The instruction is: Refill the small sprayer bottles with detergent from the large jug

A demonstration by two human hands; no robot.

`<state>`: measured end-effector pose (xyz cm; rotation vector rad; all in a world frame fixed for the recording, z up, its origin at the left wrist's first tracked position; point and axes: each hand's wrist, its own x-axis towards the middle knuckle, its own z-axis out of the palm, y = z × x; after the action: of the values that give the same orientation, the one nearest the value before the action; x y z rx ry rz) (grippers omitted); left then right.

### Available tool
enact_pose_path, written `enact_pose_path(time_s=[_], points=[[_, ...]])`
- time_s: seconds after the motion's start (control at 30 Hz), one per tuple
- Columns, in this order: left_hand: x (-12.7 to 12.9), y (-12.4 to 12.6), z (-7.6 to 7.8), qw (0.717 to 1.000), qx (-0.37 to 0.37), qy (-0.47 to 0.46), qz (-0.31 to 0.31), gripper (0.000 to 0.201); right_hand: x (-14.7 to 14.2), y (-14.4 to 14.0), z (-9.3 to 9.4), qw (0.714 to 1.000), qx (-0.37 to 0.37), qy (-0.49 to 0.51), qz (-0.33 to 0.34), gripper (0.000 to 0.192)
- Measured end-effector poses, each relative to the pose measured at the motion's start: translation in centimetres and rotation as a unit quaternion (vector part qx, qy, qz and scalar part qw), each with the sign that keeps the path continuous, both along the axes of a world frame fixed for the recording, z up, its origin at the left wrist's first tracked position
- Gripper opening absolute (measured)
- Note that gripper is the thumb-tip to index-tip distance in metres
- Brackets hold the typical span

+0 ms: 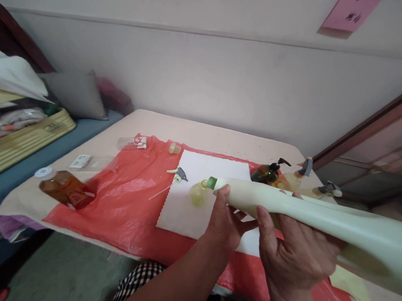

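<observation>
I hold a long pale green bottle point(319, 217) sideways, its neck pointing left. My right hand point(292, 252) grips its body from below. My left hand point(225, 219) holds the neck just behind the green spout point(212, 183). The spout touches a small round yellowish bottle point(198, 193) lying on a white cloth point(199, 177). A loose spray trigger head point(178, 174) with its tube lies at the cloth's left edge.
A red plastic sheet point(124, 200) covers the beige table point(221, 140). An amber bottle point(66, 188) lies at the left, a dark pump bottle point(269, 172) and spray bottles point(300, 176) at the right. A small cap point(174, 148) and packets sit at the back. Bedding is left.
</observation>
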<state>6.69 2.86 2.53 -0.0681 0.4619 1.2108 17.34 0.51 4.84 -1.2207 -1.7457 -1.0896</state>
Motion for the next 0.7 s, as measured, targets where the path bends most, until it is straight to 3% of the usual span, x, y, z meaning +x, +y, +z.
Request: enact_pose_path(time_s=[0.7], points=[[-0.13, 0.12, -0.18, 1.000, 0.007, -0.013, -0.013, 0.051, -0.36, -0.23, 0.56, 1.000, -0.022, -0.015, -0.012, 0.039]])
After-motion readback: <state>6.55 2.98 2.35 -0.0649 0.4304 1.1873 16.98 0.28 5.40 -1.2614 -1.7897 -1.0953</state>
